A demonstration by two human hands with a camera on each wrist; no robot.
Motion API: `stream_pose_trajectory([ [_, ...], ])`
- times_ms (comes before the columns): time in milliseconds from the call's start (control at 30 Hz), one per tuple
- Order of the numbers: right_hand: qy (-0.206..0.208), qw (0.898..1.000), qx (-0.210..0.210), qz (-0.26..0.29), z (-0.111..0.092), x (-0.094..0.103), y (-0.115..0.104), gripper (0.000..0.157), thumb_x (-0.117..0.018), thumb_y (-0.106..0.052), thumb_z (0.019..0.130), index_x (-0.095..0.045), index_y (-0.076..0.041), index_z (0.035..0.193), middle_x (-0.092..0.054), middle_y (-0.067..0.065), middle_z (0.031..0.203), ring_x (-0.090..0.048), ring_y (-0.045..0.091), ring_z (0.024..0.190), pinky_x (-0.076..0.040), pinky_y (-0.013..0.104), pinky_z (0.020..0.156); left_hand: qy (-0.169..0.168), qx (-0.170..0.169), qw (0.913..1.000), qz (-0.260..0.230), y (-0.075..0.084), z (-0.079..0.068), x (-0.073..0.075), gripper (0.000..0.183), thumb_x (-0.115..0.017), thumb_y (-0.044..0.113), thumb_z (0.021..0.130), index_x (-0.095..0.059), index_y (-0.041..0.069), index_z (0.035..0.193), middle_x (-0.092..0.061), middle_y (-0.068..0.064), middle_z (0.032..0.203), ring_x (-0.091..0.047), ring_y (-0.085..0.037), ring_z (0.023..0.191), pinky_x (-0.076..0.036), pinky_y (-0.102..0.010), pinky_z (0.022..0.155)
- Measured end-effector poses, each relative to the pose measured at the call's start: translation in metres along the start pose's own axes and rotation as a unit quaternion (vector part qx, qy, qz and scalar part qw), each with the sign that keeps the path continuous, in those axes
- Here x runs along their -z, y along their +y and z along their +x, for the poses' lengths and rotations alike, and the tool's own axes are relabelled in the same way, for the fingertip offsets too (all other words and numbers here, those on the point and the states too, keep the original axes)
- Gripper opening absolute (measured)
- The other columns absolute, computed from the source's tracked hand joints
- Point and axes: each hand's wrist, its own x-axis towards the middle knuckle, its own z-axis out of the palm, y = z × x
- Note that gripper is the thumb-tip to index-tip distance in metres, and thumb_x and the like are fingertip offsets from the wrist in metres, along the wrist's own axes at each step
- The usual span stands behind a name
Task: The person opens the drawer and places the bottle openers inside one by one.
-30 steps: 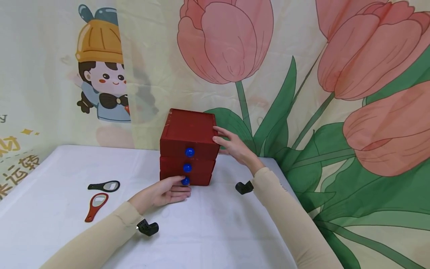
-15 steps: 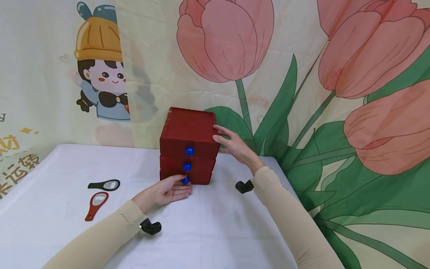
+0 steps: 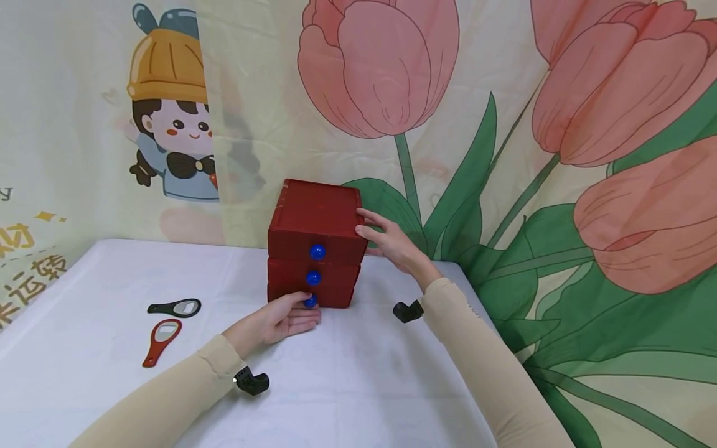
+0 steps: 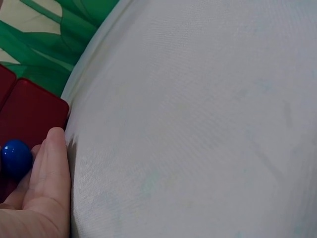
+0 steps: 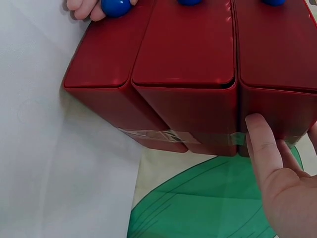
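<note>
A dark red cabinet of three stacked drawers (image 3: 316, 214) stands on the white-covered table, each drawer front bearing a round blue knob. My left hand (image 3: 282, 320) is at the bottom drawer, where thumb and index finger pinch its blue knob (image 3: 310, 302). The other fingers of that hand stretch out below the knob, low over the cloth. In the left wrist view the blue knob (image 4: 17, 157) sits beside the extended fingers; the thumb is out of sight. My right hand (image 3: 392, 242) rests on the cabinet's right side near the top, fingertips against the top drawer section (image 5: 277, 109).
To the left lie a black-handled magnifying glass (image 3: 175, 308) and a red magnifying glass (image 3: 162, 342) on the tablecloth (image 3: 347, 386). A fabric backdrop with tulips (image 3: 378, 68) hangs close behind the table. Clear tape (image 5: 153, 135) crosses the cabinet's side.
The left hand has shifted very slightly right at the bottom knob. My right hand stays on the cabinet's side, and all drawers look closed throughout.
</note>
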Motion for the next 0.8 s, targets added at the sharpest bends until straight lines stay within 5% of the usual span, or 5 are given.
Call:
stream_pose_trajectory([
  [800, -0.006, 1.000, -0.002, 0.007, 0.000, 0.001, 0.001, 0.063, -0.061, -0.033, 0.109, -0.036, -0.029, 0.167, -0.031, 0.009, 0.167, -0.047, 0.033, 0.146, -0.049, 0.053, 0.114, 0.004, 0.017, 0.9997, 0.014, -0.016, -0.037, -0.009, 0.053, -0.060, 0.032, 0.110, -0.056, -0.011, 0.140, -0.073, -0.027, 0.126, -0.073, -0.038, 0.117, -0.058, -0.047, 0.102],
])
